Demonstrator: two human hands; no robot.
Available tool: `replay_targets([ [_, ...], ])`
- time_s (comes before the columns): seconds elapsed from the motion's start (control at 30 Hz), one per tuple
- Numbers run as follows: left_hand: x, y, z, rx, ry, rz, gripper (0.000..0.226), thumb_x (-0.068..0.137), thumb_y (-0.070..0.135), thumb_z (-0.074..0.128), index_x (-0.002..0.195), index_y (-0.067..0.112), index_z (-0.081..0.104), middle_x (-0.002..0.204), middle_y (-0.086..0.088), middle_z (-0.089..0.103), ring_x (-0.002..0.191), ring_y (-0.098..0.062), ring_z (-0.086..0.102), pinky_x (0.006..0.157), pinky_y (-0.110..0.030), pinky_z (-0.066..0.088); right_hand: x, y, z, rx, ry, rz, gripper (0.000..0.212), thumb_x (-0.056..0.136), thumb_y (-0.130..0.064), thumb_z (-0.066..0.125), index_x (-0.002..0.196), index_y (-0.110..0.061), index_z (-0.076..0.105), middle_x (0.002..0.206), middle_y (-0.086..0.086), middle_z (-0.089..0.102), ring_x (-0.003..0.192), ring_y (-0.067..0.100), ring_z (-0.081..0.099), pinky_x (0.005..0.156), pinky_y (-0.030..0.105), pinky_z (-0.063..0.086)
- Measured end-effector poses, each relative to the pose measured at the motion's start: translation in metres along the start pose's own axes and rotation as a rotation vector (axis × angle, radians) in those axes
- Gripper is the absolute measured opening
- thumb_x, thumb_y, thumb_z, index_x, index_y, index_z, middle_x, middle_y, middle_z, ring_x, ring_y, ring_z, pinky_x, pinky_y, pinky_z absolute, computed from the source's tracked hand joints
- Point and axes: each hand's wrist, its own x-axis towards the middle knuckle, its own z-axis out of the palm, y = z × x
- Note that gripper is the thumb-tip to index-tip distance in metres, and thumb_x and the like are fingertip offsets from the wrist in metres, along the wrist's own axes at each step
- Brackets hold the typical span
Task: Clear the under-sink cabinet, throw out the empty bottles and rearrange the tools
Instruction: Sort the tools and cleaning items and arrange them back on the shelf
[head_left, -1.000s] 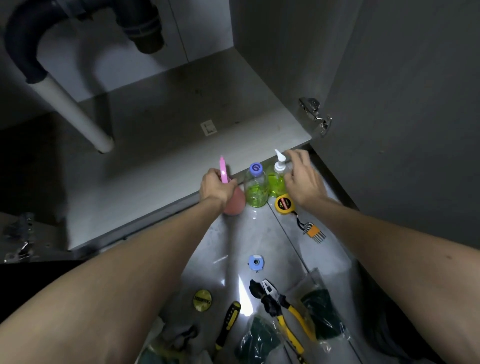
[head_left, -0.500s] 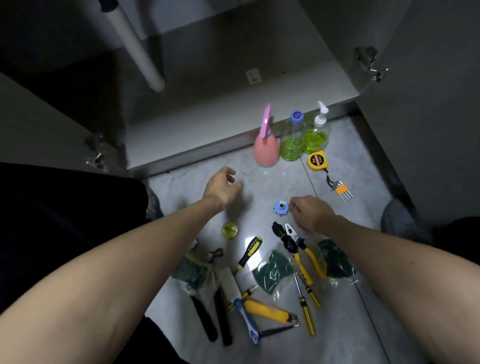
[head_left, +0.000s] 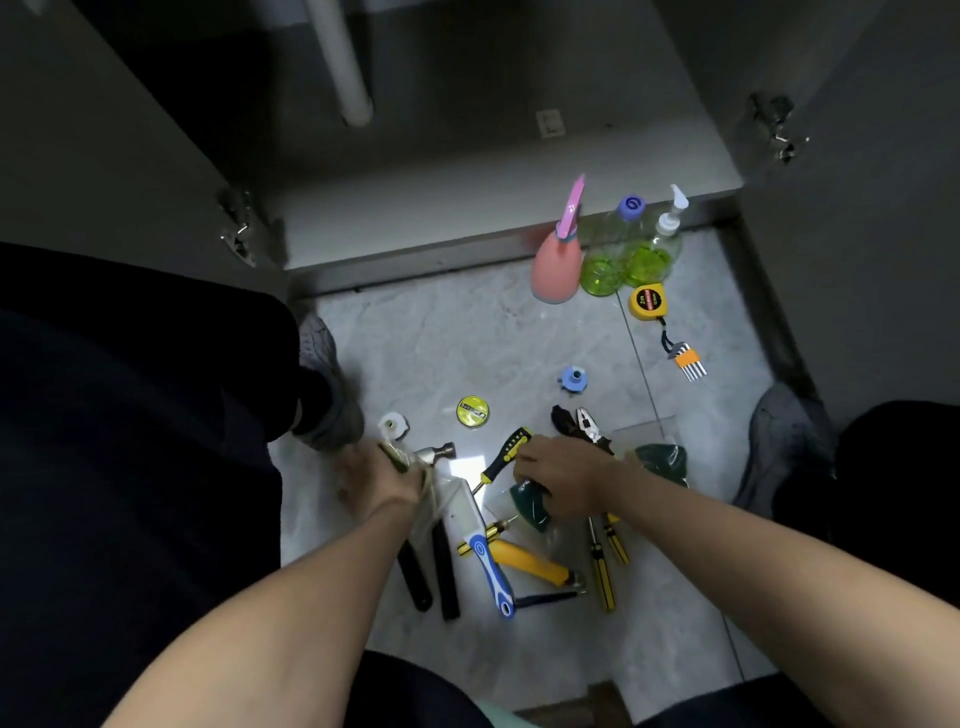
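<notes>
On a grey marble-tiled floor before the open under-sink cabinet stand three bottles: one pink sprayer, two green. The left hand grips a plastic-wrapped bundle by the hammer; the right hand pinches a green scouring pad among scattered tools.

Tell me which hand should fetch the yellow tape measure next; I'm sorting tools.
Right. The tape measure lies on the right side near the bottles. The right hand is nearer, though its grip is on a green packet. The left hand is farther and grips something too.
</notes>
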Motion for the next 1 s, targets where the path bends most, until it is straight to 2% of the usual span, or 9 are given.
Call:
replay_targets([
  [0.13,0.0,0.002,0.005,-0.007,-0.156,-0.12,0.072,0.073,0.051,0.074,0.125,0.013,0.044,0.136,-0.017,0.041,0.131,-0.034,0.035,0.104,-0.044,0.036,0.003,-0.009,0.003,-0.097,-0.222,-0.027,0.065,0.083,-0.031,0.069,0.14,-0.01,0.048,0.137,0.011,0.048,0.122,0.029,0.045,0.095,0.041,0.042],
  [0.27,0.003,0.005,0.009,0.031,-0.227,-0.117,0.068,0.077,0.047,0.072,0.126,0.015,0.037,0.133,-0.015,0.039,0.128,-0.033,0.035,0.098,-0.043,0.04,0.003,-0.012,0.01,-0.258,-0.246,-0.037,0.06,0.09,-0.015,0.06,0.146,-0.012,0.039,0.146,0.012,0.042,0.132,0.031,0.04,0.106,0.043,0.035],
  [0.4,0.01,0.011,0.004,0.051,-0.22,-0.135,0.059,0.085,0.034,0.067,0.132,0.012,0.038,0.137,-0.019,0.039,0.131,-0.035,0.036,0.102,-0.043,0.039,0.005,-0.01,0.005,-0.331,-0.187,-0.029,0.053,0.09,-0.007,0.058,0.14,-0.01,0.041,0.135,0.015,0.048,0.121,0.033,0.047,0.102,0.042,0.038],
  [0.5,0.016,0.011,0.001,0.063,-0.235,-0.161,0.054,0.083,0.038,0.07,0.125,0.012,0.048,0.132,-0.019,0.049,0.127,-0.036,0.045,0.102,-0.042,0.043,0.006,-0.009,0.001,-0.167,-0.212,0.013,0.056,0.087,-0.024,0.066,0.136,-0.011,0.043,0.129,0.014,0.048,0.109,0.032,0.052,0.086,0.041,0.041],
  [0.63,0.024,0.031,-0.016,0.049,-0.228,-0.042,0.041,0.079,0.04,0.065,0.111,0.015,0.06,0.114,-0.016,0.065,0.109,-0.035,0.061,0.093,-0.037,0.052,-0.003,-0.002,-0.012,0.112,-0.07,0.098,0.05,0.085,-0.057,0.056,0.119,-0.021,0.048,0.113,0.003,0.058,0.096,0.025,0.06,0.074,0.037,0.047],
  [0.7,0.033,0.049,-0.027,0.101,-0.193,0.009,0.042,0.082,0.044,0.062,0.113,0.015,0.061,0.12,-0.015,0.063,0.115,-0.036,0.058,0.092,-0.034,0.05,-0.005,0.004,-0.022,0.187,0.029,0.178,0.042,0.087,-0.062,0.056,0.113,-0.031,0.047,0.107,-0.006,0.061,0.092,0.019,0.062,0.074,0.037,0.05],
  [0.77,0.044,0.071,-0.037,0.127,-0.186,0.073,0.044,0.084,0.049,0.059,0.114,0.017,0.06,0.124,-0.012,0.06,0.118,-0.034,0.056,0.093,-0.035,0.048,-0.001,0.012,-0.033,0.234,0.143,0.264,0.041,0.086,-0.068,0.048,0.11,-0.035,0.044,0.101,-0.011,0.058,0.088,0.017,0.059,0.069,0.034,0.045],
  [0.87,0.069,0.107,-0.048,0.138,-0.129,0.18,0.044,0.085,0.052,0.056,0.114,0.02,0.06,0.125,-0.01,0.057,0.119,-0.033,0.055,0.094,-0.037,0.046,0.012,0.027,-0.048,0.243,0.318,0.396,0.046,0.085,-0.058,0.05,0.12,-0.029,0.046,0.111,-0.006,0.054,0.094,0.021,0.058,0.068,0.033,0.04],
  [1.0,0.112,0.145,-0.054,0.096,-0.096,0.216,0.058,0.09,0.058,0.052,0.128,0.014,0.055,0.133,-0.013,0.055,0.123,-0.036,0.053,0.098,-0.039,0.044,0.043,0.05,-0.058,0.195,0.464,0.573,0.057,0.089,-0.049,0.061,0.134,-0.017,0.047,0.125,0.004,0.051,0.109,0.026,0.054,0.085,0.038,0.046],
])
